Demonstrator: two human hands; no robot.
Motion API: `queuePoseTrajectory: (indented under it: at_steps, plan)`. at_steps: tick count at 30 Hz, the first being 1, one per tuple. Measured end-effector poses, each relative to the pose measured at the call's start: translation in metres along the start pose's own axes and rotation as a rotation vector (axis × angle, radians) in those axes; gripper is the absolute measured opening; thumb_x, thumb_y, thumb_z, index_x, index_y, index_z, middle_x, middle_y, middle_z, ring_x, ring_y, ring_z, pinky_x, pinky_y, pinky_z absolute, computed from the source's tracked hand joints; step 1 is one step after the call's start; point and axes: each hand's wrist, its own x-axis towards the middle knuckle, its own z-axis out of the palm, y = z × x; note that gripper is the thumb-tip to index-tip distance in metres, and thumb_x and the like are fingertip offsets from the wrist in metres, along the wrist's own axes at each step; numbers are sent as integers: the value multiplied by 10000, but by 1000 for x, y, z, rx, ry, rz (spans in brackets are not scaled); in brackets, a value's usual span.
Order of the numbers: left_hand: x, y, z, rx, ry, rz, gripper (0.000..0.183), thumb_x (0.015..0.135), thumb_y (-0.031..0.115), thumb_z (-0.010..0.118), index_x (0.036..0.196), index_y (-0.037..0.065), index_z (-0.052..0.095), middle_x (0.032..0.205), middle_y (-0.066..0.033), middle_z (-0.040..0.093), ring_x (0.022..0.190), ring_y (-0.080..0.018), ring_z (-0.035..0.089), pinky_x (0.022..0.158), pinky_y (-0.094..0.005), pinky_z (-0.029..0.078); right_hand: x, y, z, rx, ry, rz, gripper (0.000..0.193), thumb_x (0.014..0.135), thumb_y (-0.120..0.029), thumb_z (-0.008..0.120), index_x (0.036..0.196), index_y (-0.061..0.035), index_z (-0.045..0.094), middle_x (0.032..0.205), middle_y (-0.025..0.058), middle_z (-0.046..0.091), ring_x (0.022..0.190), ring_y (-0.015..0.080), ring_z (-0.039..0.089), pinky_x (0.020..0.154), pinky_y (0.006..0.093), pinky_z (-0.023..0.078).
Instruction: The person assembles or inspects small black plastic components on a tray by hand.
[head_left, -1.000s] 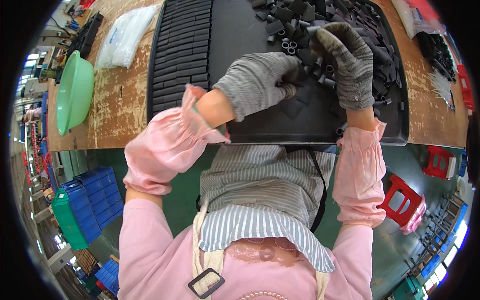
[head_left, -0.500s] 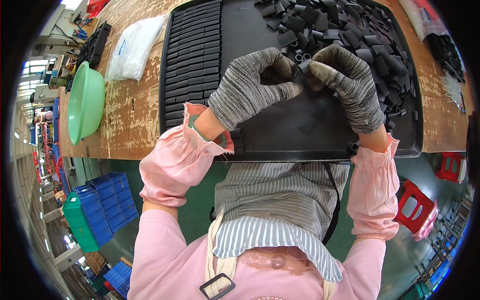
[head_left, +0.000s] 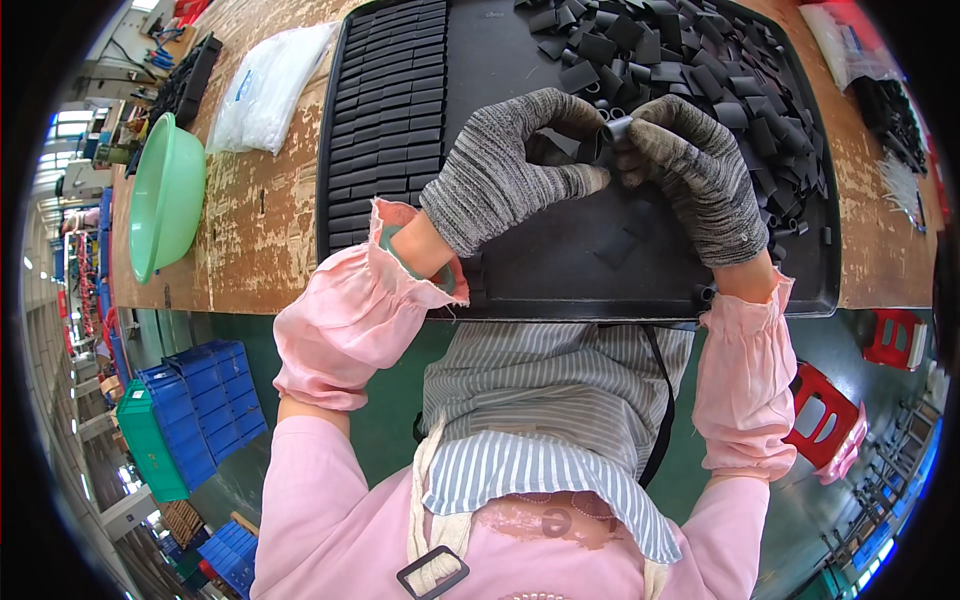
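Note:
Both of my hands wear grey knitted gloves and meet above the black tray [head_left: 520, 255]. My right hand [head_left: 700, 165] pinches a short black tube [head_left: 617, 128] whose surface shines and whose open end faces left. Just left of it, my left hand [head_left: 515, 165] has its thumb and fingers curled round a dark piece, mostly hidden, that I cannot make out. Beyond my right hand lies a heap of loose short black tubes [head_left: 715, 75]. Along the tray's left side, more black tubes [head_left: 385, 125] lie packed in neat rows.
The tray rests on a worn wooden table [head_left: 260, 210]. Left of it are a clear plastic bag [head_left: 268, 90] and a green basin [head_left: 165, 200]. Blue crates [head_left: 205, 405] and a red stool [head_left: 825, 415] stand on the floor. Dark parts [head_left: 888, 115] lie at the far right.
The tube in my right hand has turned, so its side now shows more. My fingertips have shifted slightly, and both hands stay over the same part of the tray.

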Motion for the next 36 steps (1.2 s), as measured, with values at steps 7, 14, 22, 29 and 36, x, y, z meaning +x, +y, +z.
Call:
queuePoseTrajectory:
  at_steps: [7, 14, 22, 29, 36]
  plan:
    - [-1, 1, 0, 58, 26, -20, 372, 681, 80, 773, 1011, 20, 613, 894, -32, 641, 789, -80, 585, 725, -223, 497, 0, 2, 0, -69, -9, -13, 181, 832, -150, 630, 941, -5, 618, 806, 48, 634, 716, 102, 602, 652, 226, 490]
    - [0, -2, -1, 147, 46, -8, 348, 690, 81, 764, 1005, 24, 627, 885, -51, 661, 822, -106, 610, 772, -249, 503, 1, 9, 6, -532, 41, -221, 191, 801, -177, 679, 906, -19, 659, 780, 35, 645, 709, 79, 581, 665, 213, 478]
    - [0, -3, -2, 214, 66, 79, 317, 718, 102, 744, 1010, 37, 637, 913, -53, 662, 839, -107, 613, 796, -247, 500, 8, 10, 3, -647, -7, -268, 228, 793, -185, 689, 958, -29, 661, 804, 50, 661, 768, 98, 602, 732, 235, 483]
    - [-38, 14, -28, 506, 24, 275, 279, 702, 94, 733, 968, 64, 653, 843, -66, 654, 766, -148, 620, 714, -265, 491, -1, 9, -5, -734, 144, -459, 187, 783, -157, 688, 938, -56, 662, 867, 50, 640, 726, 120, 611, 705, 235, 489]
    - [-91, -9, -43, 996, -142, 348, 268, 751, 181, 662, 1001, 90, 631, 1033, -59, 624, 1098, -286, 503, 893, -375, 432, 5, 15, 19, -1897, -53, -579, 281, 802, -288, 566, 886, -35, 657, 1017, 124, 601, 1047, 271, 511, 894, 379, 404]
